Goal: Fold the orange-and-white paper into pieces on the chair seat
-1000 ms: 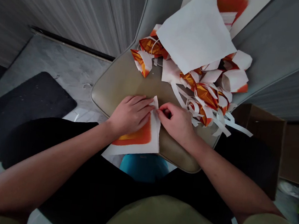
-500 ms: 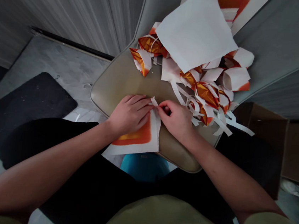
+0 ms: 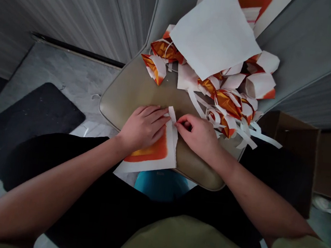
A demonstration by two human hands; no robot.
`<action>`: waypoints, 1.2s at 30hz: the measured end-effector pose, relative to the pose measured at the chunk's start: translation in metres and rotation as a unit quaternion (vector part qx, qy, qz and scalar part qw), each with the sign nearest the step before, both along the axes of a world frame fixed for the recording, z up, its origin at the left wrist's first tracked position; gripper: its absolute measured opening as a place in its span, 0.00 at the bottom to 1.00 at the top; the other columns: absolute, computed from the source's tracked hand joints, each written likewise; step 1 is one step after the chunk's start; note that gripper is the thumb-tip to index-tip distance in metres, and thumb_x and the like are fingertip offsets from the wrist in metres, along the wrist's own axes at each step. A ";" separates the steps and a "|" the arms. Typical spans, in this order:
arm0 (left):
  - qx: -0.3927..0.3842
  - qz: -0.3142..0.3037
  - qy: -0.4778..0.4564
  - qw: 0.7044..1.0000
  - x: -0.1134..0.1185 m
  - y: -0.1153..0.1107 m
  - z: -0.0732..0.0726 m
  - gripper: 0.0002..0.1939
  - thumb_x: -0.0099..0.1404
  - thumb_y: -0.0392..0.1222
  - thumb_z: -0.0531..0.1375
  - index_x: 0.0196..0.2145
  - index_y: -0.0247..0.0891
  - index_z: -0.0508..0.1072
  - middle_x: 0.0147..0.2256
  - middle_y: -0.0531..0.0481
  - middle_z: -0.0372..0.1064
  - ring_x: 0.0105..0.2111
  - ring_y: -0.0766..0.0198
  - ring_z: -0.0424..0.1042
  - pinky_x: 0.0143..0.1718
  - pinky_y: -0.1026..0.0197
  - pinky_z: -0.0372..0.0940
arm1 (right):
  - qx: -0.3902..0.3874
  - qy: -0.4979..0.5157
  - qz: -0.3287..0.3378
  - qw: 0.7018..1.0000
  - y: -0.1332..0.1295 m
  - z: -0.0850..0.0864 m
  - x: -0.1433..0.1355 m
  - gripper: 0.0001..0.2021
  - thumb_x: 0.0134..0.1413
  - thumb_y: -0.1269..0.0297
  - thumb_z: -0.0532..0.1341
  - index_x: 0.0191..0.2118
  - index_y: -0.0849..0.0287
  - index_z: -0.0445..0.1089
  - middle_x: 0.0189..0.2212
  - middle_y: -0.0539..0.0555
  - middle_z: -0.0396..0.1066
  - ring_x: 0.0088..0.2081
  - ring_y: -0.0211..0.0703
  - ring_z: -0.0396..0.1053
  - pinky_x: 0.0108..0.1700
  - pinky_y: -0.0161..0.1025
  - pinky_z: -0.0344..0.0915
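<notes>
A sheet of white paper (image 3: 172, 148) with an orange and gold printed patch lies on the front of a tan chair seat (image 3: 145, 86), its lower edge reaching past the seat. My left hand (image 3: 145, 128) rests flat on the sheet, fingers stretched towards its top right corner and covering part of the print. At the sheet's right edge, thumb and forefinger of my right hand (image 3: 195, 133) are pinched together on the paper margin. The right edge looks slightly uneven. My right hand's other fingers are curled in.
Folded orange-gold and white paper pieces (image 3: 228, 103) and curled white strips (image 3: 248, 138) are heaped behind my right hand. A blank white sheet (image 3: 214, 34) lies over them. Below the seat is a blue round object (image 3: 160, 184). A cardboard box (image 3: 296, 141) stands at right, a dark mat (image 3: 45, 107) at left.
The sheet's top right corner, crumpled upward before, now lies flatter as a narrow white strip end. My right fingertips have shifted slightly right and down along the edge. My left hand stays put.
</notes>
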State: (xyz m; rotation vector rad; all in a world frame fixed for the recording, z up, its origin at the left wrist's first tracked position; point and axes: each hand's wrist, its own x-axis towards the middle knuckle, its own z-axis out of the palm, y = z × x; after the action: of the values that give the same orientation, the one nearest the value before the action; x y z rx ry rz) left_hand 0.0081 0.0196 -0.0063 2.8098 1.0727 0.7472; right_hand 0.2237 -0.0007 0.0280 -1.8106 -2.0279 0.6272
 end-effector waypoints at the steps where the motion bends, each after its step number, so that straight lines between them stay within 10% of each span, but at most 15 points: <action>1: 0.006 0.000 0.000 1.000 0.000 0.000 0.000 0.16 0.73 0.40 0.55 0.50 0.37 0.80 0.54 0.44 0.77 0.54 0.47 0.76 0.52 0.47 0.71 | 0.001 0.003 0.000 1.000 0.001 -0.001 0.000 0.04 0.60 0.62 0.66 0.37 0.54 0.77 0.27 0.49 0.76 0.29 0.43 0.71 0.34 0.41 0.60; 36: -0.027 0.006 -0.007 1.000 0.000 -0.001 0.001 0.15 0.73 0.40 0.55 0.48 0.40 0.81 0.54 0.44 0.78 0.56 0.48 0.75 0.52 0.47 0.69 | 0.015 0.020 -0.028 0.999 0.001 -0.008 -0.003 0.05 0.58 0.63 0.65 0.36 0.56 0.78 0.26 0.50 0.75 0.26 0.40 0.67 0.33 0.39 0.59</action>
State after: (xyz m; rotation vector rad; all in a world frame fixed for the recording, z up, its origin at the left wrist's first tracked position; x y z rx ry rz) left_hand 0.0084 0.0186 -0.0049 2.7521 1.0915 0.7263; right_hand 0.2202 0.0007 0.0201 -1.8171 -1.9442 0.6091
